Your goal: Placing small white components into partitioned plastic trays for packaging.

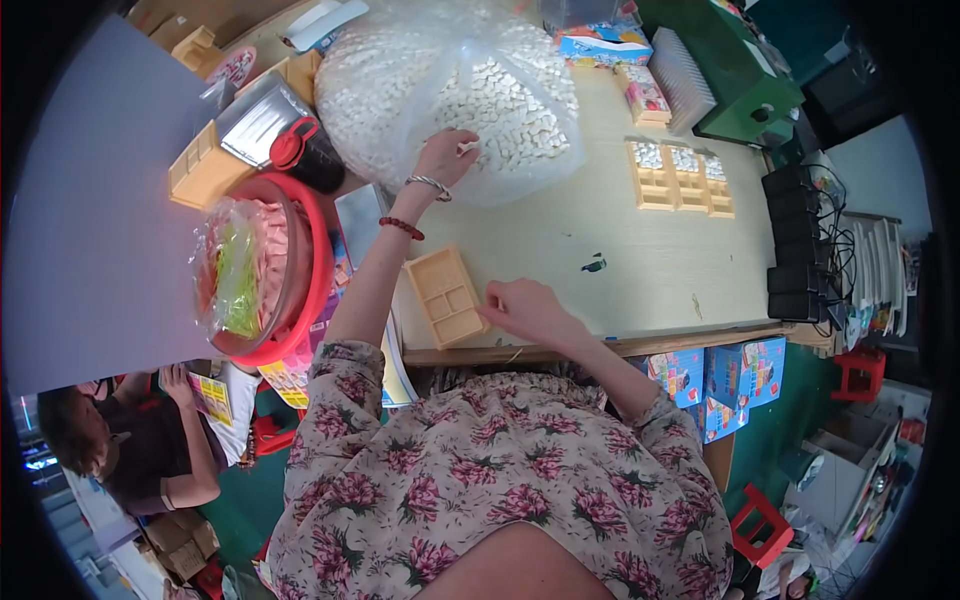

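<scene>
A big clear plastic bag full of small white blocks takes up the far middle of the table. My left hand reaches to its near side with the fingers pinched together; whatever is between the fingertips is too small to make out. Close to the table's front edge lies a light wooden-coloured compartment tray, its sections bare. My right hand is closed at the tray's right side, thumb and fingers on its rim. Three similar trays stand together at the right, with white blocks in their far compartments.
At the left are a red basin holding bagged pink and green things, a black bottle with a red lid, and more trays. A green box and black power adapters line the right. A seated person works at lower left.
</scene>
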Tool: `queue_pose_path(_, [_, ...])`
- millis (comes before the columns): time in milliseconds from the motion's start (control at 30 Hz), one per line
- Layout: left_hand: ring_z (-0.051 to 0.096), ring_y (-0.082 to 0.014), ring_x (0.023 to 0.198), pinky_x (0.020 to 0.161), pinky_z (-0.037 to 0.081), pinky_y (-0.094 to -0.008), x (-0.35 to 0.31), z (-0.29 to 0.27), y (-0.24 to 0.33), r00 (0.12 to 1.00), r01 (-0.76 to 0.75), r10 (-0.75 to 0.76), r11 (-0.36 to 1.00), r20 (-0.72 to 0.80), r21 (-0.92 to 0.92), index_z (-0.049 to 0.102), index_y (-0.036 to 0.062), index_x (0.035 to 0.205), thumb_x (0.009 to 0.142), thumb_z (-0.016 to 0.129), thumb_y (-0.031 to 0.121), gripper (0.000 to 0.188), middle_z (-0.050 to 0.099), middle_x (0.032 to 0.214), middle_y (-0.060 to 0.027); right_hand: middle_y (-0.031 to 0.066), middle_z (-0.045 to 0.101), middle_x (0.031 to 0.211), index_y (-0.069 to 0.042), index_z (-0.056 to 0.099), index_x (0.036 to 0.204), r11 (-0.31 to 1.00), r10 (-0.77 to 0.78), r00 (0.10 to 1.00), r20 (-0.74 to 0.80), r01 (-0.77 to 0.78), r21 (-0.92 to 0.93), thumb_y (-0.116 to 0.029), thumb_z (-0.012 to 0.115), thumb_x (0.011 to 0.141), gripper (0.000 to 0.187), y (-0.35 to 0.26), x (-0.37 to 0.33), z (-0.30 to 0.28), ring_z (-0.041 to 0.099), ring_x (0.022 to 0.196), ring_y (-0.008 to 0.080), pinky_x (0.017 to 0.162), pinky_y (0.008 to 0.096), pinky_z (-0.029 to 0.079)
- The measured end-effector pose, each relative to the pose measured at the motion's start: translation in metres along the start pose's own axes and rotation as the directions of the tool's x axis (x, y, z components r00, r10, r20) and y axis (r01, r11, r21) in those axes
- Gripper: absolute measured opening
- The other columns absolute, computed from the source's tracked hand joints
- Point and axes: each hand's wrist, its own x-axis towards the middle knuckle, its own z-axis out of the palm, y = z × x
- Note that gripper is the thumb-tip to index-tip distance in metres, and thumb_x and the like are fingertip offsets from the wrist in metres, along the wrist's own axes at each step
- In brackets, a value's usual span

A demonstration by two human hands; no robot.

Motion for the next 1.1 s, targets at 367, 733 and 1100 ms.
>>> queue_pose_path(367, [0.058,-0.0254,0.076,0.071,0.047,-0.0320,0.002,-0.004,-0.003,1.000,-0.023,0.023,1.000,0.002,-0.008,0.062,0.0033,0.096,0.073,0.061,0.016,0.026,0.060,0.088,-0.0138,0.0180,0.058,0.067,0.000,0.058,0.068,0.991,-0.049,0.997,-0.058,0.041,-0.127,-0.015,0.051,0.074,0.018,-0.008,0.005,0.053,0.058,0.065,0.0361,0.060,0.0437,0.046])
queue_pose_path(733, [0.059,-0.0172,0.072,0.067,0.048,-0.0266,0.015,-0.010,-0.007,0.999,-0.047,0.047,0.999,-0.010,0.002,0.062,0.0023,0.096,0.077,0.061,0.014,0.023,0.062,0.087,-0.0093,0.0104,0.054,0.054,-0.001,0.060,0.072,0.979,-0.062,0.989,-0.134,0.087,0.183,-0.019,0.056,0.074,0.018,0.015,-0.001,-0.037,0.053,0.050,0.0190,0.050,0.0309,0.043])
queue_pose_path(1100, [0.029,-0.0397,0.120,0.095,0.035,-0.0468,0.054,0.038,0.047,0.915,0.316,-0.393,0.839,0.093,0.443,0.042,0.0201,0.123,0.062,0.071,0.037,0.070,0.028,0.132,-0.0170,0.0040,0.048,0.046,-0.002,0.046,0.050,0.968,0.242,0.937,0.251,-0.252,0.008,-0.014,0.050,0.070,0.024,0.084,0.073,-0.156,0.046,0.039,0.0104,0.039,0.0240,0.038])
